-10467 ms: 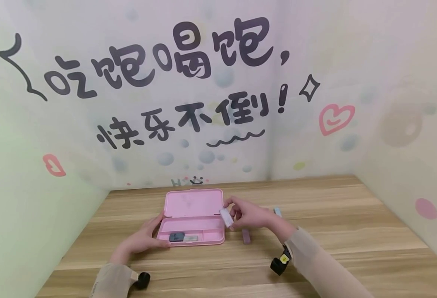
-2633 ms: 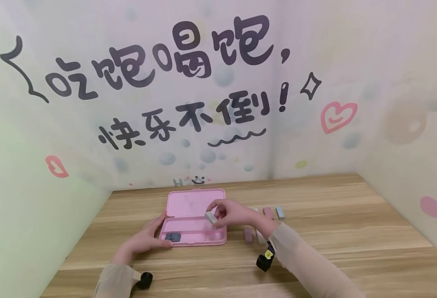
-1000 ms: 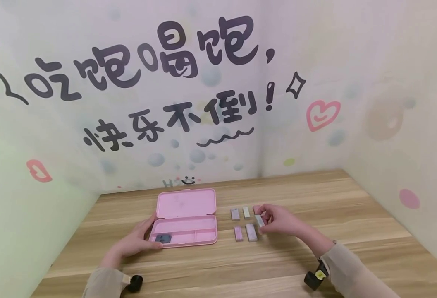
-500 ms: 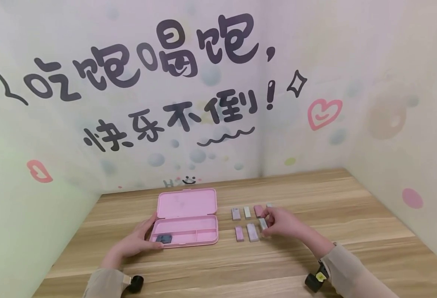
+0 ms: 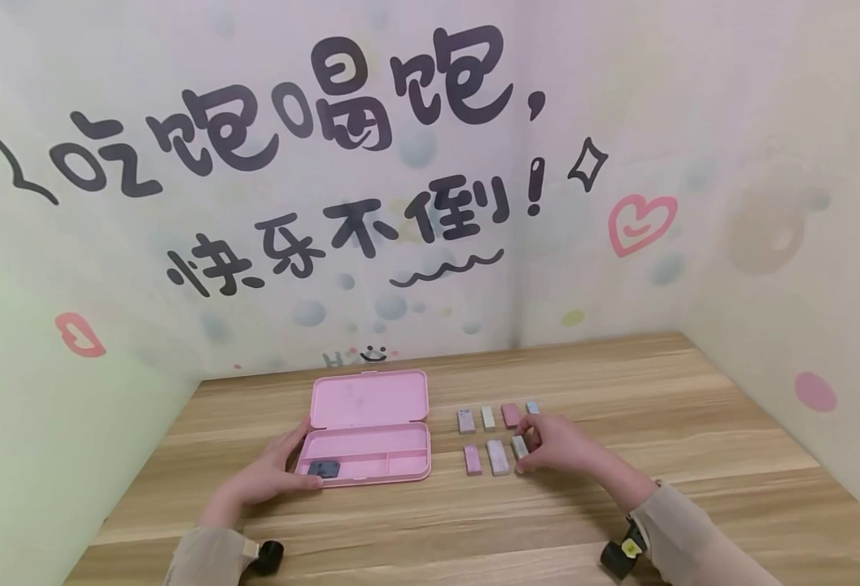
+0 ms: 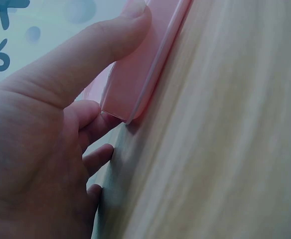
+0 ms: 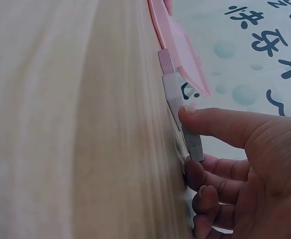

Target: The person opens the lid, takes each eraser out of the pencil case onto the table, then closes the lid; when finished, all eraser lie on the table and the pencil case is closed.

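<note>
A pink pencil case (image 5: 371,439) lies open on the table, its lid tipped back. My left hand (image 5: 272,472) grips its left end, thumb at the front edge and fingers at the side; the left wrist view shows the thumb over the case wall (image 6: 135,84). One dark grey block (image 5: 323,470) sits in the front left compartment. My right hand (image 5: 561,446) pinches a small grey eraser (image 5: 521,447) at the right end of the front row. In the right wrist view the thumb presses the grey eraser (image 7: 192,142) from above, its fingers curled beside it.
Beside that eraser in the front row lie a lilac eraser (image 5: 498,457) and a purple-pink one (image 5: 472,460). Behind them stand a pale lilac eraser (image 5: 466,421), a whitish one (image 5: 488,418), a reddish-pink one (image 5: 510,416) and a light blue one (image 5: 533,407). A printed wall backs the table.
The right hand took the grey eraser from the case to the right and lowered it at the front row's end. Erasers now form two rows. The left hand keeps its grip on the case.
</note>
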Available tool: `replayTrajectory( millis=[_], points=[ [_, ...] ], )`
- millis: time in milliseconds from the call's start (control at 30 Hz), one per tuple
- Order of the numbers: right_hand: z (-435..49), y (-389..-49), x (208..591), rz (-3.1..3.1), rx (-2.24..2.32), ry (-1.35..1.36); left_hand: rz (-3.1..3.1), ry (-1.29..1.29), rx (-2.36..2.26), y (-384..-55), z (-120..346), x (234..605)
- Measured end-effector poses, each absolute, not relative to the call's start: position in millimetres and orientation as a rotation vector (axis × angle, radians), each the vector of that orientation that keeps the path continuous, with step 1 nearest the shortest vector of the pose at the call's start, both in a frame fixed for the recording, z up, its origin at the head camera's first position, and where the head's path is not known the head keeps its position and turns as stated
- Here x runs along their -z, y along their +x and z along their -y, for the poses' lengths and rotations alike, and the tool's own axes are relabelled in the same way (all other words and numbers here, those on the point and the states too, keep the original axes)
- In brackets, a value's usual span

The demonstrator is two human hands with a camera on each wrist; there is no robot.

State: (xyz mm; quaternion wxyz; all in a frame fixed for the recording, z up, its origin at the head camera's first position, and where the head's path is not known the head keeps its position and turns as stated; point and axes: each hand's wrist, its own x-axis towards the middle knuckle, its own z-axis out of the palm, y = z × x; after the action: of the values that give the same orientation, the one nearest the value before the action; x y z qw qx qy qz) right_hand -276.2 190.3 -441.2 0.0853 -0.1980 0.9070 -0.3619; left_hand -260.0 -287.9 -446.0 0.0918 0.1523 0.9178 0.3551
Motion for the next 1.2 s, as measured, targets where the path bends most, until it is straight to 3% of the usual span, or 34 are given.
replayTrajectory(
  millis=[967, 1200],
  points=[
    [-189, -274, 436, -2.707, 1.078, -0.556, -2.729, 0.449, -1.030, -258, 288, 443],
    [-172, -281, 418, -2.717, 1.050, -0.703, -2.735, 0.454, -1.025, -260, 289, 446]
  ],
)
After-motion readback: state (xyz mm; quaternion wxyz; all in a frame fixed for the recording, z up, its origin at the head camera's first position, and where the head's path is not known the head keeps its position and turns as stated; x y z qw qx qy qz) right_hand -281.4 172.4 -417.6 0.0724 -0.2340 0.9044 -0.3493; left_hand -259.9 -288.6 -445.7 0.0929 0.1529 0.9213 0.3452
